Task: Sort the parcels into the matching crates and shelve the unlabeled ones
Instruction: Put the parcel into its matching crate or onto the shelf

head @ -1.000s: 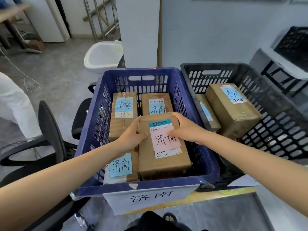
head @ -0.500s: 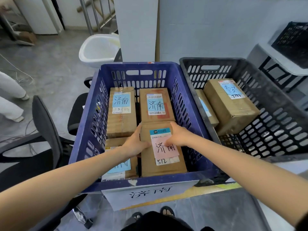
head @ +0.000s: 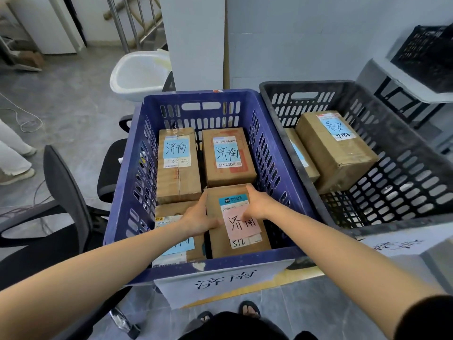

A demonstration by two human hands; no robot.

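1. While both hands are holding it, the pink-labelled parcel [head: 239, 229] is lying flat in the near right corner of the blue crate [head: 193, 99].
2. Three blue-labelled parcels are crowding it. The far right parcel [head: 228, 158] is touching its far edge, the far left parcel [head: 177, 165] is sitting diagonally beyond, and the near left parcel [head: 171, 217] is lying just beside it, partly covered by the left forearm.
3. A paper sign [head: 220, 283] is hanging on the blue crate's near wall.
4. A black crate [head: 267, 94] is standing against the blue one's right wall, carrying a large parcel [head: 335, 150] and a smaller parcel [head: 301, 153].
5. An office chair [head: 66, 192] is standing at the left, with a white basin [head: 139, 72] behind.
6. The left hand [head: 199, 217] is clasping the parcel's left edge, fingers down the side and thumb on top.
7. The right hand [head: 259, 204] is gripping the far right corner, with its thumb pressing on the label.
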